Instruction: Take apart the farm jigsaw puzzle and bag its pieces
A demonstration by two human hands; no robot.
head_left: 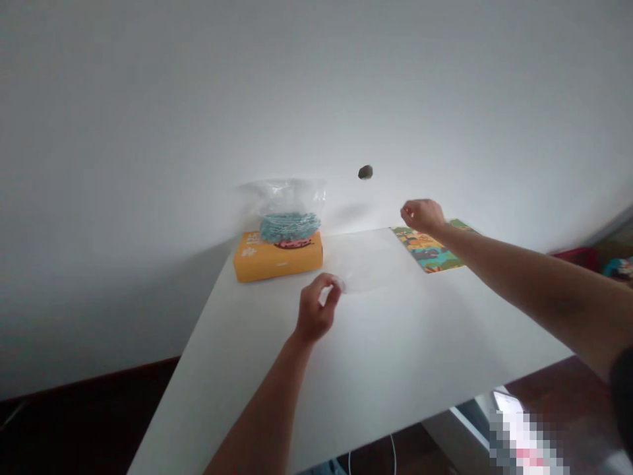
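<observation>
Two hands up over the white surface (376,369). Left hand (316,310) pinches the near-left corner of a clear plastic bag (366,267) lying flat mid-surface; looks like a grab-and-lift step. Right hand (422,214) is curled closed above the colourful puzzle board (430,254); contents can't be made out. Bag's long axis runs roughly left-right; mouth direction unclear. Next move needs a second grip to open it.

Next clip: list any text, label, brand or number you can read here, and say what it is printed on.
Nothing can be read for certain.
Orange box: light characters on its top left and a dark mark on its top edge, too blurred to read.
Colourful picture sheet: only artwork shows, no legible words.
Clear bag: no print visible.
</observation>
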